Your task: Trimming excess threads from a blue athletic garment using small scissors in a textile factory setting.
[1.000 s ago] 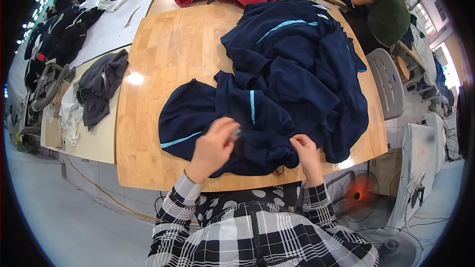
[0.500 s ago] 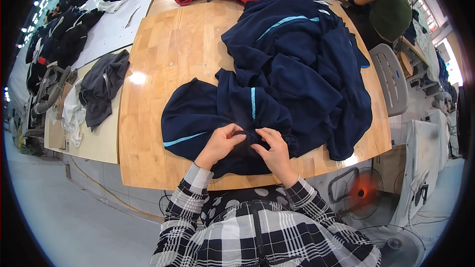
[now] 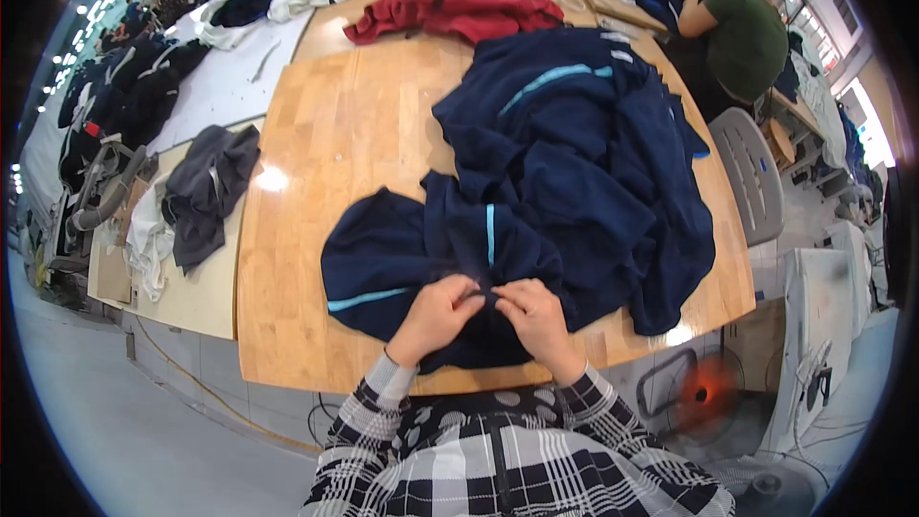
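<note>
A navy garment [image 3: 383,239] with light blue stripes lies crumpled along the near edge of a wooden table [image 3: 316,144]. Over its near part, my left hand [image 3: 437,314] is closed, thumb and fingers pinching the dark cloth. Close beside it my right hand [image 3: 536,318] pinches the same cloth, fingertips almost meeting those of the left. The exact bit of fabric between the fingers is too small to make out. More navy garments [image 3: 593,182] spread from my hands toward the far right of the table, one with a light blue stripe.
A red garment [image 3: 459,0] lies at the table's far end. Grey cloth [image 3: 212,193] and white cloth [image 3: 148,239] sit on a lower table at left. At right stand a grey chair [image 3: 749,172], a fan [image 3: 704,394] and a person in a green shirt [image 3: 747,33].
The view has tilted upward, so everything sits lower in the picture. My right-hand fingers have drawn together, and a dark band seen earlier at my left fingers is now mostly hidden.
</note>
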{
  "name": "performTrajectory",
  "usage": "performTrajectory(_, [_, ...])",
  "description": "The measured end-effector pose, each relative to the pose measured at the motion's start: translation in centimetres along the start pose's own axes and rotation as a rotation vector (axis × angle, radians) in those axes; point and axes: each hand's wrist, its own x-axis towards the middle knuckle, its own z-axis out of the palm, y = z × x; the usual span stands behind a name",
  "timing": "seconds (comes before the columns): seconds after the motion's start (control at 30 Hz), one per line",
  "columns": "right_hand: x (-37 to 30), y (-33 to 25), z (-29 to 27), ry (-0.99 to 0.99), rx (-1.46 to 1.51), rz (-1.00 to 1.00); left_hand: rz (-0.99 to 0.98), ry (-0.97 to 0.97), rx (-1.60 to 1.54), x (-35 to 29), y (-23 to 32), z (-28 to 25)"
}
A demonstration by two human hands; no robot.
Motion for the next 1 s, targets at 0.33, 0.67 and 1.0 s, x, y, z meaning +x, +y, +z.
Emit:
performTrajectory(0.33, [-0.4,-1.3,1.1,0.059,0.36,0.239,-0.065,0.144,-0.153,-1.1,1.7,1.9])
performTrajectory(0.67, [-0.5,0.2,0.9,0.07,0.489,0.473,-0.053,0.105,-0.11,-1.2,2.1,2.7])
performTrajectory(1.0, [0.6,0.9,1.6,0.104,0.53,0.444,-0.266,0.163,-0.408,-0.3,0.2,2.2])
